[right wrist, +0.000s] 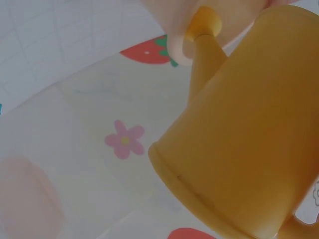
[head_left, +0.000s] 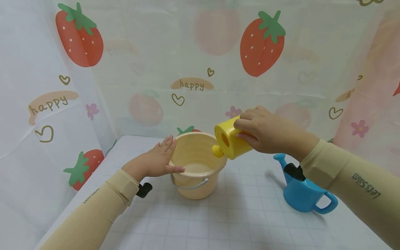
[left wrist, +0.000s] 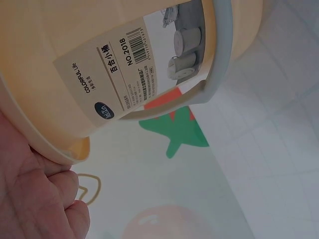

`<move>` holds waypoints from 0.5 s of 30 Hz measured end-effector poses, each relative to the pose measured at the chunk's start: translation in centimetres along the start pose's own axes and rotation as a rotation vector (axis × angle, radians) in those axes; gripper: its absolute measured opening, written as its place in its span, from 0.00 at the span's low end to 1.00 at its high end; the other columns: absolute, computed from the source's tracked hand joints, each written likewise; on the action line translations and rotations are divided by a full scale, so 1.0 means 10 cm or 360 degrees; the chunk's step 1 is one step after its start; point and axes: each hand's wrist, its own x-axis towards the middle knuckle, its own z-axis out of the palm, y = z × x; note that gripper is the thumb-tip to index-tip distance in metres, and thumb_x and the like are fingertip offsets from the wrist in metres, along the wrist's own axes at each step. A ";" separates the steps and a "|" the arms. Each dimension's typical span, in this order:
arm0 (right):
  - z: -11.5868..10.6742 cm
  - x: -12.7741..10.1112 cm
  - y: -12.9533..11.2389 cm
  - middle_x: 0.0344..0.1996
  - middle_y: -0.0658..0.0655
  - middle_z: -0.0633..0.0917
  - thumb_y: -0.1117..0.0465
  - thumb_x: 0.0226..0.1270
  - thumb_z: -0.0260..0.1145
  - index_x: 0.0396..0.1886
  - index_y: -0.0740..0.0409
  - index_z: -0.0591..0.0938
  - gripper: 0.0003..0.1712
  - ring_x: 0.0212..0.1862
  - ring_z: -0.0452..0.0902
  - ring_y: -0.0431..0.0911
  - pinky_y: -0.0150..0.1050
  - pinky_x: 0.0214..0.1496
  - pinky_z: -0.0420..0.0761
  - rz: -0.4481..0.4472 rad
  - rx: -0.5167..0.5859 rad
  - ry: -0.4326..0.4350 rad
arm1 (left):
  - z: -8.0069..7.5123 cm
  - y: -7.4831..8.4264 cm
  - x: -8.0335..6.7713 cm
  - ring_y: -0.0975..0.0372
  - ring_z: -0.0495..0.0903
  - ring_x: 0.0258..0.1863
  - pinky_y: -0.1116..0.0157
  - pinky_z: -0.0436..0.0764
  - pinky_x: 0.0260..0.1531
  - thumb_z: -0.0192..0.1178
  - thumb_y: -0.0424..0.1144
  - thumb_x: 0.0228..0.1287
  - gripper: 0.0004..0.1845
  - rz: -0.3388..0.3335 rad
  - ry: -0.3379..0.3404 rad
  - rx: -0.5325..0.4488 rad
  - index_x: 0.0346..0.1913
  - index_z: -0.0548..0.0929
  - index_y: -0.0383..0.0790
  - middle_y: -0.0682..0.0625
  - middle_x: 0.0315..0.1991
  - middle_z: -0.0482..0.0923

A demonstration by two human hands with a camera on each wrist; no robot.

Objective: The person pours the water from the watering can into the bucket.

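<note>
A cream bucket stands mid-counter, shallow pale liquid seen inside. Its left rim is touched by the left hand, fingers straight. A yellow watering can is gripped by the right hand, tipped over the bucket's right rim. A blue watering can stands right.

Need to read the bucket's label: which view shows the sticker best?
Left wrist: the sticker on the bucket fills the frame, print and barcode legible. In the head view it is not visible. Right wrist shows mainly the yellow watering can.
</note>
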 end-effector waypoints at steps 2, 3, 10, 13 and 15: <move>0.03 -0.01 0.01 0.30 0.52 0.80 0.59 0.56 0.68 0.32 0.54 0.76 0.08 0.37 0.73 0.47 0.46 0.45 0.72 0.0011 0.0033 0.0033 | -0.01 0.01 0.00 0.50 0.32 0.70 0.51 0.42 0.67 0.35 0.79 0.49 0.62 0.0001 -0.0001 0.0000 0.70 0.38 0.29 0.37 0.71 0.29; 0.04 -0.02 0.02 0.30 0.52 0.80 0.59 0.56 0.68 0.32 0.53 0.76 0.08 0.37 0.73 0.47 0.46 0.45 0.73 0.0025 0.0042 0.0048 | -0.01 0.01 -0.01 0.50 0.32 0.70 0.51 0.42 0.67 0.35 0.79 0.49 0.61 0.0001 -0.0001 -0.0001 0.70 0.38 0.29 0.37 0.71 0.29; 0.10 -0.05 0.04 0.28 0.52 0.79 0.64 0.56 0.68 0.32 0.57 0.76 0.08 0.35 0.73 0.46 0.41 0.39 0.79 0.0108 0.0166 0.0197 | -0.02 0.01 -0.02 0.49 0.33 0.70 0.50 0.43 0.67 0.36 0.78 0.50 0.61 0.0008 0.0011 0.0003 0.70 0.38 0.29 0.36 0.71 0.30; 0.13 -0.07 0.02 0.28 0.51 0.78 0.64 0.56 0.68 0.33 0.56 0.77 0.07 0.35 0.72 0.45 0.39 0.37 0.79 0.0222 0.0191 0.0201 | -0.01 0.01 -0.01 0.50 0.33 0.70 0.51 0.43 0.67 0.36 0.78 0.49 0.61 0.0001 0.0010 -0.0006 0.70 0.38 0.29 0.37 0.71 0.30; 0.14 -0.08 0.02 0.30 0.51 0.79 0.64 0.57 0.67 0.34 0.56 0.77 0.07 0.36 0.72 0.45 0.39 0.37 0.79 0.0306 0.0212 0.0193 | 0.00 0.00 0.00 0.50 0.33 0.71 0.51 0.43 0.67 0.36 0.79 0.49 0.61 -0.0005 0.0013 -0.0010 0.70 0.38 0.29 0.37 0.71 0.30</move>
